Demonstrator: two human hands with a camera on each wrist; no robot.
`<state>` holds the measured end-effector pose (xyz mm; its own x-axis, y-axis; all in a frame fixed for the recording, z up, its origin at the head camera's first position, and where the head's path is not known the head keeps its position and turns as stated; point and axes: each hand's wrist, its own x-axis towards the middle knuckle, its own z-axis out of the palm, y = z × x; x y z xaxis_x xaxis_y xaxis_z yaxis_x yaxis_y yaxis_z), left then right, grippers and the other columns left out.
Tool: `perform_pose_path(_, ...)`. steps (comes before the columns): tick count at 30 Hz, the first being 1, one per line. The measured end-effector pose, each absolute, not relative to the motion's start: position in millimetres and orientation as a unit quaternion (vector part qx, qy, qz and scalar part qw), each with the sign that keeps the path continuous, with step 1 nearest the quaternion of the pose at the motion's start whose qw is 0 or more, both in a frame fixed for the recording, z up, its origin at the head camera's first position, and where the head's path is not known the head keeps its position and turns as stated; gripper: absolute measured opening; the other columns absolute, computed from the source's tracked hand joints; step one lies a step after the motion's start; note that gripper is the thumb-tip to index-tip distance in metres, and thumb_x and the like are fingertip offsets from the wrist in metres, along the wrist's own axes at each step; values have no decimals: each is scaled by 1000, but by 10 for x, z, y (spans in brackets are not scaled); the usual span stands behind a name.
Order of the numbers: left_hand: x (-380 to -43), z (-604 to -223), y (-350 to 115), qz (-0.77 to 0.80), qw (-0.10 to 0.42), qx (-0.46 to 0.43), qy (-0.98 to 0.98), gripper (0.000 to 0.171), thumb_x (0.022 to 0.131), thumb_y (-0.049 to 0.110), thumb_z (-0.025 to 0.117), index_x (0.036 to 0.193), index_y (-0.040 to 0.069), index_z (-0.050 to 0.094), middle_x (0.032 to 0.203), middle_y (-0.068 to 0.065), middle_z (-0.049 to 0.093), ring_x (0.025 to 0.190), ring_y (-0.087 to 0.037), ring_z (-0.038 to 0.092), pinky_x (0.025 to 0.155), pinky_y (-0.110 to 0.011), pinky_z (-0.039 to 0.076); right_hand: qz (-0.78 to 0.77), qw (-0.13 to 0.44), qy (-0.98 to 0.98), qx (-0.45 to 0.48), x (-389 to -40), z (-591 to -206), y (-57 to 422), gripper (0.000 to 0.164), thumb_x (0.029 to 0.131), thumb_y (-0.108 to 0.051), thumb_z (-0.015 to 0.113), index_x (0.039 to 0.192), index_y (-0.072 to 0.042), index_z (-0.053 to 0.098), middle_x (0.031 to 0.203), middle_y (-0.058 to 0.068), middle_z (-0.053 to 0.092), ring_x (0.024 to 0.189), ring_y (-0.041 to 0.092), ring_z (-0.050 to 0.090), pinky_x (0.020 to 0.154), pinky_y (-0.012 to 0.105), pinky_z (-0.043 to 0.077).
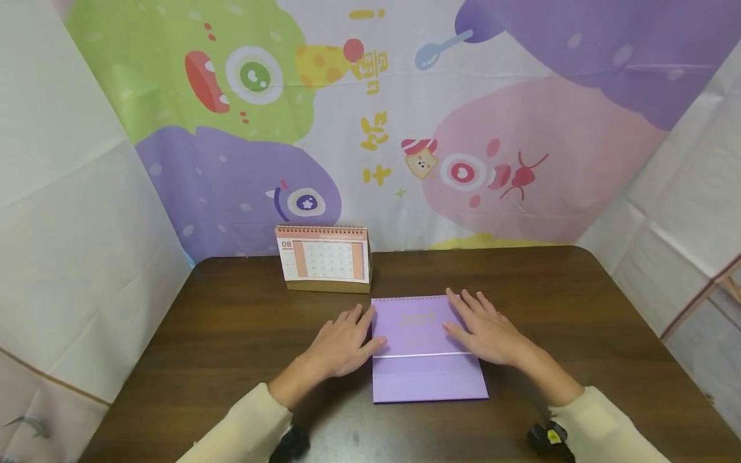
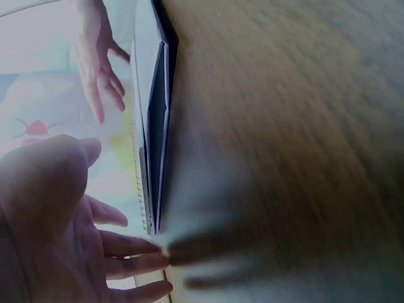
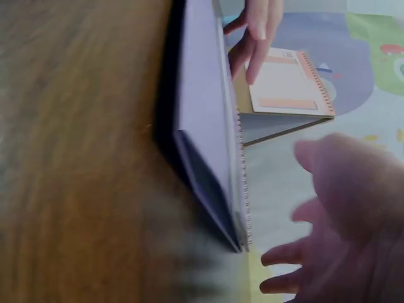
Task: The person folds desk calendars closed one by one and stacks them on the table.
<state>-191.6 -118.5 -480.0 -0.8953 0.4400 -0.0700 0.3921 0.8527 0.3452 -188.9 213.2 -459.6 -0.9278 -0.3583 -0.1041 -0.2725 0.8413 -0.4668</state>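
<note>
A purple spiral-bound desk calendar lies low on the table, its wire binding along the far edge. In the wrist views its folded base shows a narrow gap between the panels. My left hand is at its left side, fingers spread, thumb over the cover's edge. On the other side my right hand extends its fingers over the upper right corner. Neither hand curls round the calendar. In the right wrist view my right hand appears slightly apart from it; whether the fingertips touch the cover I cannot tell.
A second desk calendar, orange and white on a brown base, stands upright at the table's back left. Behind the dark wooden table hangs a cartoon-printed cloth. Pale cloth walls rise at both sides.
</note>
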Motion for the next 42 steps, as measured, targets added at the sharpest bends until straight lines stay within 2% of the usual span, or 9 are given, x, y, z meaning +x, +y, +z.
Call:
perform_pose_path(4, -2005, -4958, -1225, 157, 39, 215, 963, 89, 115, 71, 40, 169, 1, 48, 158, -29, 66, 145, -46, 65, 112, -70, 57, -244, 37, 957, -152, -1912, -4613, 2114, 81, 117, -48, 53, 179, -4, 24, 177, 35, 40, 161, 63, 41, 124, 82, 40)
perform_pose_path(9, -2083, -5086, -1246, 183, 10, 206, 961, 85, 116, 69, 38, 162, 1, 58, 146, -26, 74, 134, -42, 72, 100, -64, 64, -259, 30, 955, -138, -1943, -4649, 2138, 82, 116, -49, 55, 177, 0, 28, 170, 41, 46, 155, 67, 47, 122, 83, 41)
perform_pose_path(14, -2054, -5062, -1224, 207, 2, 194, 959, 83, 115, 68, 41, 160, 1, 61, 147, -28, 73, 134, -44, 73, 102, -66, 63, -254, 17, 959, -123, -2084, -4936, 2267, 93, 113, -67, 50, 174, 0, 34, 160, 43, 56, 144, 69, 55, 116, 82, 46)
perform_pose_path(17, -2035, -5089, -1216, 211, -5, 189, 959, 84, 113, 71, 43, 159, 4, 62, 148, -27, 73, 134, -44, 73, 101, -65, 64, -245, 3, 962, -119, -2160, -5124, 2333, 96, 111, -73, 48, 173, -2, 37, 156, 39, 63, 135, 64, 62, 111, 78, 50)
perform_pose_path(20, -2062, -5187, -1222, 200, -20, 199, 959, 83, 113, 71, 43, 157, 5, 64, 144, -25, 75, 130, -42, 74, 95, -62, 65, -240, 5, 962, -126, -2118, -5066, 2313, 93, 112, -69, 50, 172, 1, 39, 156, 38, 63, 130, 63, 64, 108, 77, 51)
perform_pose_path(23, -2033, -5130, -1204, 217, -4, 206, 954, 79, 111, 67, 51, 155, 3, 66, 144, -25, 74, 131, -44, 73, 98, -64, 64, -239, 3, 963, -129, -2026, -4930, 2250, 88, 113, -63, 55, 170, 3, 43, 157, 34, 65, 125, 58, 66, 105, 73, 53)
perform_pose_path(30, -2040, -5176, -1191, 216, 7, 215, 952, 78, 109, 68, 56, 152, 4, 68, 143, -23, 74, 129, -42, 74, 101, -61, 64, -247, 22, 959, -136, -1835, -4655, 2088, 75, 112, -40, 64, 167, 8, 45, 161, 34, 61, 131, 53, 64, 111, 68, 54)
perform_pose_path(38, -2131, -5388, -1154, 211, -8, 232, 950, 71, 108, 63, 62, 150, 6, 72, 140, -18, 76, 129, -32, 74, 108, -53, 63, -239, 23, 960, -144, -1838, -4694, 2030, 70, 110, -35, 68, 163, 7, 51, 152, 37, 66, 136, 54, 61, 115, 69, 52)
perform_pose_path(42, -2132, -5394, -1126, 219, -12, 234, 947, 66, 107, 57, 66, 149, 7, 73, 138, -17, 76, 128, -31, 73, 107, -52, 63, -245, 19, 958, -148, -1826, -4689, 2023, 69, 108, -34, 71, 162, 6, 54, 152, 36, 66, 136, 53, 61, 114, 68, 52)
